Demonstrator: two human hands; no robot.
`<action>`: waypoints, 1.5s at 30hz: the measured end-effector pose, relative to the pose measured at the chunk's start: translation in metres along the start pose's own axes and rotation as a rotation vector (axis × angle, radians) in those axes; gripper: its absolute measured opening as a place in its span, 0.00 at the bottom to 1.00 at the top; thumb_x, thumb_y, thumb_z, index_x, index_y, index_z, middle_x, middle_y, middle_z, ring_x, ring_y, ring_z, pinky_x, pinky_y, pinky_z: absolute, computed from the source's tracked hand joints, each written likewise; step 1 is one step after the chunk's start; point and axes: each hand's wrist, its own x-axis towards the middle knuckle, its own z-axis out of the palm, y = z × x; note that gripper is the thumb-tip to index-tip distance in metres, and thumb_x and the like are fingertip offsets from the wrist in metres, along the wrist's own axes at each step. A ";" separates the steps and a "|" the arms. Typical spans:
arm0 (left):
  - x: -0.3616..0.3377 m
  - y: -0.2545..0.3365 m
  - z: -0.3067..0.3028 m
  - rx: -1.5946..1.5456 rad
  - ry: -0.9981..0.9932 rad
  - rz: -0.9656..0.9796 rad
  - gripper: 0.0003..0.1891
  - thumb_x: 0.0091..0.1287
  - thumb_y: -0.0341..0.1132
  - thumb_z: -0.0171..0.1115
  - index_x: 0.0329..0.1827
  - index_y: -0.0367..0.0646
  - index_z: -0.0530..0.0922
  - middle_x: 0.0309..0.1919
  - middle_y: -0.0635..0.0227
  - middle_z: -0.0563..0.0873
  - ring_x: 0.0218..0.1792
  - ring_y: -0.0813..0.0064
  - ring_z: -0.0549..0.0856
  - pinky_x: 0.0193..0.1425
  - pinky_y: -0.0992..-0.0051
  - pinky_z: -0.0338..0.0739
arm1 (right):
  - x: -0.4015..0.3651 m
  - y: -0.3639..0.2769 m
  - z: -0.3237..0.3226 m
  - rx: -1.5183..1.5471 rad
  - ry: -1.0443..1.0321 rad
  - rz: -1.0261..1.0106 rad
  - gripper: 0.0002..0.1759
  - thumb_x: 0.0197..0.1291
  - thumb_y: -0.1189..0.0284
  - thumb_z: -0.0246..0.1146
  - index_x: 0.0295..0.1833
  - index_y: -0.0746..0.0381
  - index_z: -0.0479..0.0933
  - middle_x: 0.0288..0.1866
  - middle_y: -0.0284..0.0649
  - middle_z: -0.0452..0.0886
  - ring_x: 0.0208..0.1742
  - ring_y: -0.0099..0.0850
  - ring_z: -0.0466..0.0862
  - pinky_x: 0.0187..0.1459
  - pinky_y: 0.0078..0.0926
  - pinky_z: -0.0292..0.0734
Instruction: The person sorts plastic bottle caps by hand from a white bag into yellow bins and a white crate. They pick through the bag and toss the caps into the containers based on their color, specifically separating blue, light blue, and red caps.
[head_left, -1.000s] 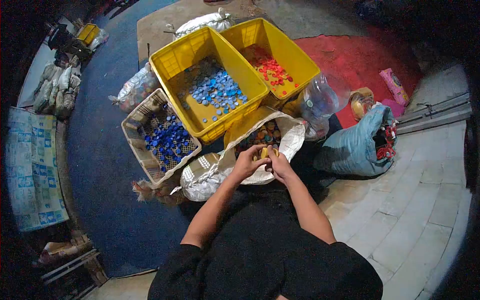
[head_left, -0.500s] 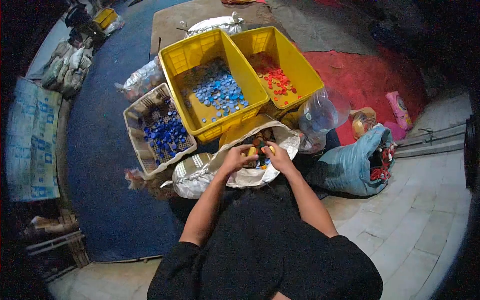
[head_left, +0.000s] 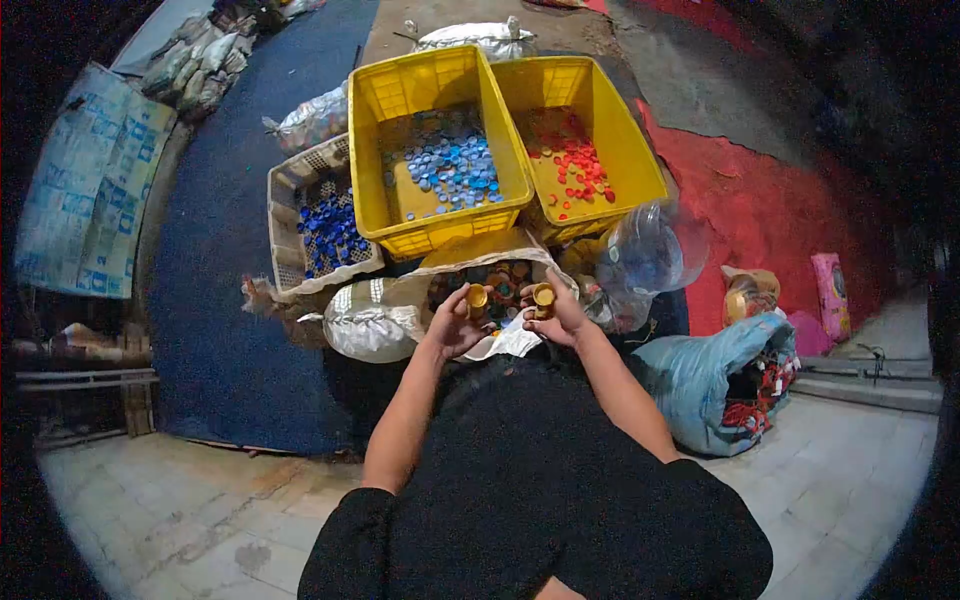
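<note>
My left hand [head_left: 455,328] pinches a yellow bottle cap [head_left: 477,298] with its hollow side facing me. In my right hand [head_left: 566,316] are yellow bottle caps [head_left: 543,296], seemingly two held together. Both hands hover over the mouth of an open white sack [head_left: 455,262], which holds mixed coloured bottle caps [head_left: 508,272]. Just beyond the sack, a large yellow crate [head_left: 440,242] contains light blue caps [head_left: 455,172]. Beside it, a second yellow crate [head_left: 625,190] has red caps [head_left: 578,168] on its bottom.
Left of the yellow crates is a white basket [head_left: 285,225] of dark blue caps [head_left: 330,228]. A tied white sack [head_left: 370,325] lies near my left hand. To the right are a clear plastic bottle [head_left: 640,250] and a blue-green sack [head_left: 690,375] with red items inside.
Both hands have lifted slightly toward me and spread apart, turning the yellow caps so their openings show. The camera view has also shifted.
</note>
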 end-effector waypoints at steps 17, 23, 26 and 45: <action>0.054 -0.092 -0.052 -0.301 0.258 0.184 0.15 0.69 0.41 0.49 0.47 0.41 0.76 0.43 0.56 0.81 0.44 0.57 0.81 0.47 0.66 0.80 | 0.034 0.025 -0.106 0.069 -0.077 0.304 0.15 0.70 0.60 0.49 0.41 0.62 0.71 0.41 0.41 0.76 0.45 0.38 0.78 0.54 0.38 0.77; 0.090 -0.070 -0.017 -0.156 0.230 0.051 0.18 0.69 0.46 0.50 0.50 0.40 0.75 0.47 0.55 0.79 0.48 0.56 0.79 0.52 0.61 0.79 | 0.027 -0.006 -0.082 0.128 0.059 0.160 0.18 0.68 0.58 0.49 0.42 0.64 0.71 0.40 0.46 0.74 0.44 0.39 0.77 0.55 0.42 0.77; 0.108 -0.022 0.053 0.023 -0.200 0.154 0.34 0.66 0.62 0.48 0.64 0.43 0.66 0.50 0.56 0.79 0.46 0.59 0.79 0.58 0.57 0.72 | 0.017 -0.069 -0.052 0.458 -0.208 -0.161 0.26 0.63 0.44 0.54 0.42 0.59 0.68 0.35 0.38 0.72 0.37 0.36 0.75 0.47 0.37 0.77; 0.019 -0.051 -0.141 1.106 0.477 0.489 0.32 0.67 0.49 0.57 0.68 0.39 0.63 0.55 0.58 0.80 0.55 0.65 0.79 0.56 0.70 0.74 | 0.071 0.052 -0.083 -0.724 0.255 -0.002 0.30 0.63 0.55 0.58 0.65 0.61 0.68 0.61 0.48 0.74 0.58 0.38 0.75 0.56 0.34 0.70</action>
